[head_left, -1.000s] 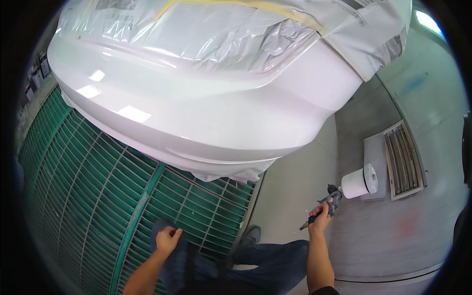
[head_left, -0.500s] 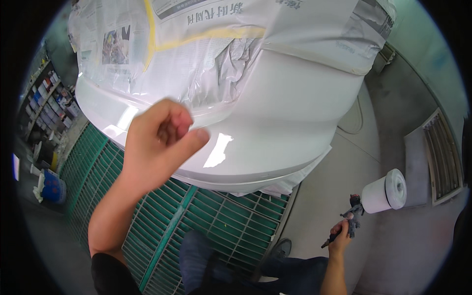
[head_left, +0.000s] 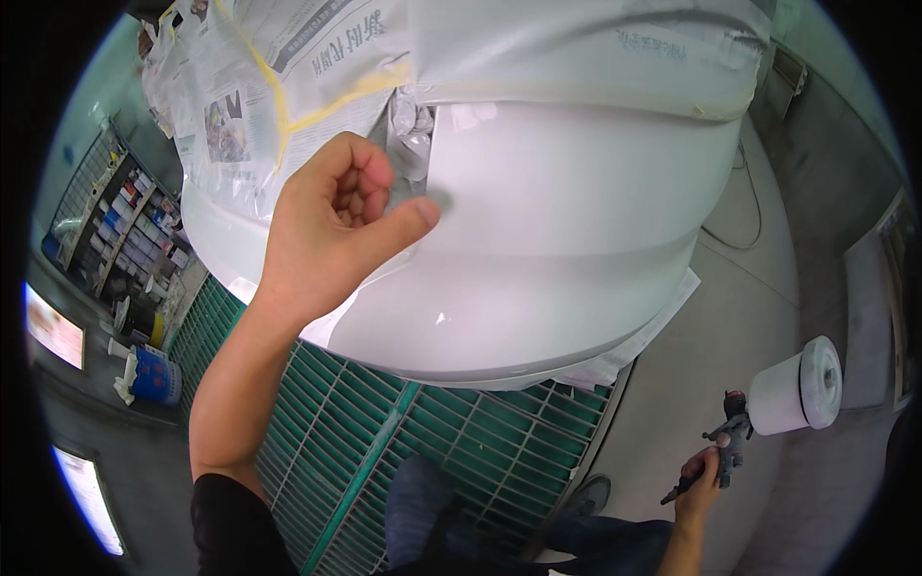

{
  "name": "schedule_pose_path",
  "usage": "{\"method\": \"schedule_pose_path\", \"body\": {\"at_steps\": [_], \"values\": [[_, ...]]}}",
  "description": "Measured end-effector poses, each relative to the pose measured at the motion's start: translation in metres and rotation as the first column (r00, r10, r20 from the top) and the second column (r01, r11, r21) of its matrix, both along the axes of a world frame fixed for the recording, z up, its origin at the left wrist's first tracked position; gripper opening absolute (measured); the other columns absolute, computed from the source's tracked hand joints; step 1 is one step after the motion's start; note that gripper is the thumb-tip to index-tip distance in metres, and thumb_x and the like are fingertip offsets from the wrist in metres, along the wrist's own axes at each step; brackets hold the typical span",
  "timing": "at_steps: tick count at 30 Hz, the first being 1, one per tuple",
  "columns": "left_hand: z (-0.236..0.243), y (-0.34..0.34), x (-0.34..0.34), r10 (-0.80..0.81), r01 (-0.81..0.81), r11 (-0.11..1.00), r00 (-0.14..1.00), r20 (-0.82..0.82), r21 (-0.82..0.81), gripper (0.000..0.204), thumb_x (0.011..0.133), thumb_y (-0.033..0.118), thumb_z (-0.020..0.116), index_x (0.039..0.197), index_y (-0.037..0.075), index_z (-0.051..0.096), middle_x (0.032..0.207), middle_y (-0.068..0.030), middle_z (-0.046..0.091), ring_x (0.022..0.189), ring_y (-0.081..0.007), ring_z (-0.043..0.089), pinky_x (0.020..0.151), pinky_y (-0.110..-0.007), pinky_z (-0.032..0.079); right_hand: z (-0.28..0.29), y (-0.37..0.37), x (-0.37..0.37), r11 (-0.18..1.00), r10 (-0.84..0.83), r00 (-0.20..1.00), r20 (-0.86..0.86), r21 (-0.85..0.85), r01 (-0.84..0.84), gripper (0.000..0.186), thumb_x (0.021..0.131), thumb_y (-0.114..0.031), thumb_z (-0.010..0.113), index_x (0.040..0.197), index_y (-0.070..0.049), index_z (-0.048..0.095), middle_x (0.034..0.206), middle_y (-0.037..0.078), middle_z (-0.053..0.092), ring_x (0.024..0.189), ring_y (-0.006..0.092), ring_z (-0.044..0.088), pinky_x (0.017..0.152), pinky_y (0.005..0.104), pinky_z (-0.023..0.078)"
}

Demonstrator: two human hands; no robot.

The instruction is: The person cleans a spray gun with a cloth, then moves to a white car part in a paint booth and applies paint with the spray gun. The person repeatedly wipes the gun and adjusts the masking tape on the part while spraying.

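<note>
A white, glossy car bumper (head_left: 557,211) curves across the middle. Newspaper masking (head_left: 331,58) with yellow tape and clear film covers the panels above it. My left hand (head_left: 336,226) hovers in front of the bumper's left part, with fingers loosely curled and the thumb held apart. Nothing shows in it, and it hides part of the bumper and film edge. Low on the right, my right hand (head_left: 699,480) grips a spray gun (head_left: 732,437) by its handle. A white paint cup (head_left: 776,396) with a round lid is attached to the gun, tilted sideways, well away from the bumper.
Green floor with metal grating (head_left: 480,432) lies below the bumper. Shelves of cans (head_left: 130,216) and a blue bucket (head_left: 154,376) stand at the left. A hose (head_left: 754,216) lies on the pale floor at right, beside a grey wall with a vent.
The view has shifted, so more of the shelves and lit panels at left shows. My left hand appears higher and farther right. My right hand still holds the spray gun, lower right in view.
</note>
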State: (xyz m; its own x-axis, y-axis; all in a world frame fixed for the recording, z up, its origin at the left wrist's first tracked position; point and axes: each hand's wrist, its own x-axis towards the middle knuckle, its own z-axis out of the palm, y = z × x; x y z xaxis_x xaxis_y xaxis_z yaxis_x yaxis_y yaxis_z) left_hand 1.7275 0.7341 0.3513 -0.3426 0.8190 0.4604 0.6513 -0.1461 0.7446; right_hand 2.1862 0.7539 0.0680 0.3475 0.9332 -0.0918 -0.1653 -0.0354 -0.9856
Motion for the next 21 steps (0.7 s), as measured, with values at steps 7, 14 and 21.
{"method": "schedule_pose_path", "body": {"at_steps": [7, 14, 21], "values": [[-0.001, 0.002, 0.0, -0.025, 0.024, 1.0, 0.999, 0.024, 0.011, 0.033, 0.075, 0.014, 0.082, 0.086, 0.006, 0.052, 0.071, 0.0076, 0.044, 0.062, 0.0008, 0.035, 0.054, -0.016, 0.029, -0.01, 0.0, 0.009, 0.999, 0.046, 0.999, 0.02, 0.003, -0.047, 0.016, 0.096, -0.018, 0.055, 0.1, -0.003, 0.058, 0.058, 0.0, 0.043, 0.048, 0.0094, 0.04, 0.045, 0.0267, 0.033], [-0.001, 0.003, 0.002, -0.01, 0.01, 1.0, 1.0, -0.025, 0.018, 0.034, 0.074, 0.015, 0.083, 0.086, 0.007, 0.052, 0.071, 0.0079, 0.043, 0.062, 0.0009, 0.035, 0.054, -0.015, 0.029, -0.011, -0.001, 0.011, 0.998, 0.066, 0.998, -0.016, 0.003, -0.066, 0.015, 0.096, -0.017, 0.056, 0.103, -0.004, 0.057, 0.06, 0.0, 0.044, 0.048, 0.0091, 0.04, 0.045, 0.0264, 0.033], [-0.001, 0.004, 0.005, 0.045, -0.045, 0.999, 0.996, -0.08, 0.004, 0.033, 0.074, 0.015, 0.083, 0.085, 0.008, 0.052, 0.07, 0.0084, 0.043, 0.062, 0.0009, 0.035, 0.054, -0.016, 0.029, -0.003, -0.003, 0.005, 0.998, 0.057, 0.998, -0.017, -0.006, -0.057, 0.014, 0.095, -0.016, 0.055, 0.085, -0.007, 0.053, 0.06, 0.0, 0.044, 0.048, 0.009, 0.039, 0.045, 0.0264, 0.032]]}}
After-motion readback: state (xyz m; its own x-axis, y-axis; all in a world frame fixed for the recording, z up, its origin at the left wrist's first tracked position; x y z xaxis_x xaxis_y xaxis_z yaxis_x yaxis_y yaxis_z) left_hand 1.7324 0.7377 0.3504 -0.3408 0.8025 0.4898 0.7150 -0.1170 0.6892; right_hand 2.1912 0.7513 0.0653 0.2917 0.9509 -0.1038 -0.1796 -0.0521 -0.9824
